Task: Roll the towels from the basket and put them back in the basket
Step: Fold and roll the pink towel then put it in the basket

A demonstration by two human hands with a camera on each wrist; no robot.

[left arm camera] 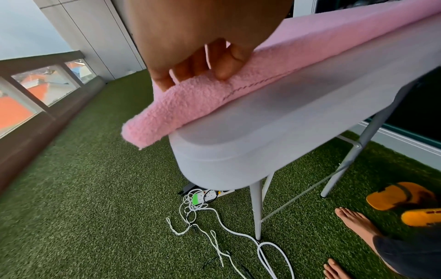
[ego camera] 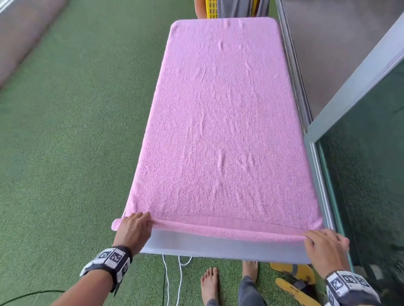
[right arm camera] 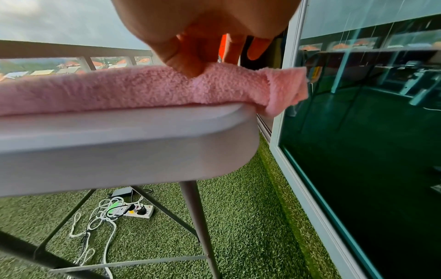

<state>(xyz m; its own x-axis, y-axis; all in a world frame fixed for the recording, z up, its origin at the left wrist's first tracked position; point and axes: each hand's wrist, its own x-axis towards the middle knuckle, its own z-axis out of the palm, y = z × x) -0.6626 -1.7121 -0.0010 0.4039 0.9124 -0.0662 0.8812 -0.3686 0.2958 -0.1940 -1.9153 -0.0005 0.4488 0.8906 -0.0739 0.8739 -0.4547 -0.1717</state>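
Observation:
A pink towel (ego camera: 223,121) lies flat along a grey folding table (ego camera: 214,248), covering nearly all of it. Its near edge is turned over into a thin roll (ego camera: 225,230) running across the table's width. My left hand (ego camera: 136,226) pinches the roll's left end (left arm camera: 190,98), thumb in front and fingers behind. At the right end (right arm camera: 214,85) my right hand (ego camera: 320,243) grips the roll the same way. A yellow basket (ego camera: 212,3) stands beyond the far end of the table, mostly out of frame, with grey cloth (ego camera: 237,2) hanging over it.
Green artificial turf (ego camera: 68,145) covers the floor. A glass door and its metal frame (ego camera: 363,95) run close along the table's right side. White cables (left arm camera: 210,213) and a power strip (right arm camera: 140,211) lie under the table. Yellow sandals (ego camera: 299,289) sit beside my bare feet (ego camera: 209,284).

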